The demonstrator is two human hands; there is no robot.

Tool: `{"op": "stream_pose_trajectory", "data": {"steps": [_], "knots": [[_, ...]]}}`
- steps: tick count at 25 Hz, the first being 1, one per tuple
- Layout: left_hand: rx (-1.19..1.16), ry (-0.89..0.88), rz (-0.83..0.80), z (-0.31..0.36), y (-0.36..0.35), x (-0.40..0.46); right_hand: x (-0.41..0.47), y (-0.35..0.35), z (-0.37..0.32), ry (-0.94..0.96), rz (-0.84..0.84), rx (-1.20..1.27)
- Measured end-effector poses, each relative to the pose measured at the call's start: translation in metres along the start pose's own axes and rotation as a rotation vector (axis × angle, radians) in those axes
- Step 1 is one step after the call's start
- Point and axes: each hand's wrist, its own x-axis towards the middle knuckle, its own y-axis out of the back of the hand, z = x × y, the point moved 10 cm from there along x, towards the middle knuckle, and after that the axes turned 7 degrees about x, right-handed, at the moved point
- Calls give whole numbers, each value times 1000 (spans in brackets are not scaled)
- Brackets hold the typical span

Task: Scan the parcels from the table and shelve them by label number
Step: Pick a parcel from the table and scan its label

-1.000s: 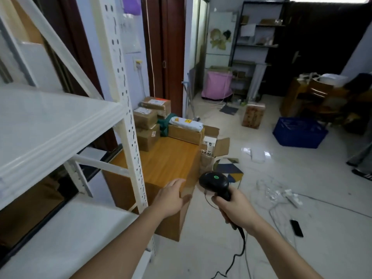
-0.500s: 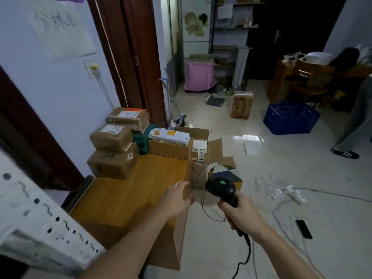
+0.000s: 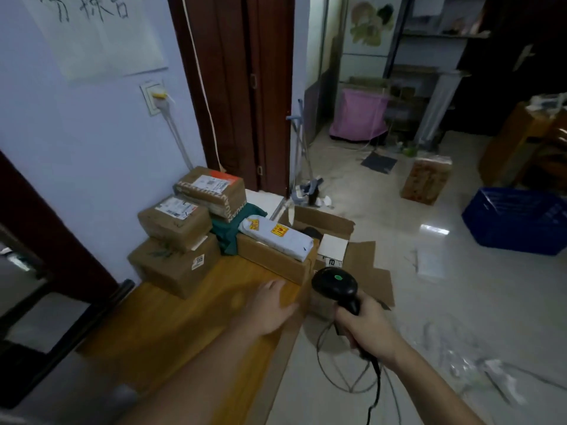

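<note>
The right hand (image 3: 366, 328) has its grip curled around the handle of a black barcode scanner (image 3: 336, 286), held just off the right edge of the wooden table (image 3: 190, 320); the scanner cable (image 3: 372, 391) hangs toward the floor. The left hand (image 3: 270, 305) extends over the table with its grip spread and holding nothing. The parcels sit at the far end of the table: a large brown box (image 3: 173, 266) carrying a smaller box (image 3: 175, 222), a taped box (image 3: 211, 190) behind, and a white padded mailer (image 3: 276, 237) lying on a flat box (image 3: 273, 260). An open carton (image 3: 331, 237) stands beside the table.
</note>
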Motion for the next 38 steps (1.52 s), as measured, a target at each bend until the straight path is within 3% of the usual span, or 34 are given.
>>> {"op": "stream_pose_trajectory", "data": {"steps": [8,12,18,24,28,33,35,38], "knots": [[-192,230,73,-57,21,146,151,3,-30,-12,-105,-20],[-509,397,92,-78,12,198,205,10,-39,-30,-119,-33],[-936,786,112,-86,-49,244,278,20,-26,-123,-201,-82],[-649,1111,302,-76,-53,265,336,37,-3,-175,-288,-121],[-521,1270,316,-67,-38,273,363,40,-2,-150,-335,-115],[-601,1347,368,-72,-43,283,377,44,-5,-84,-384,-153],[-824,1303,431,-77,-45,277,378,40,-6,-73,-420,-144],[-1369,1049,642,-78,-38,256,383,32,0,-150,-397,-114]]}}
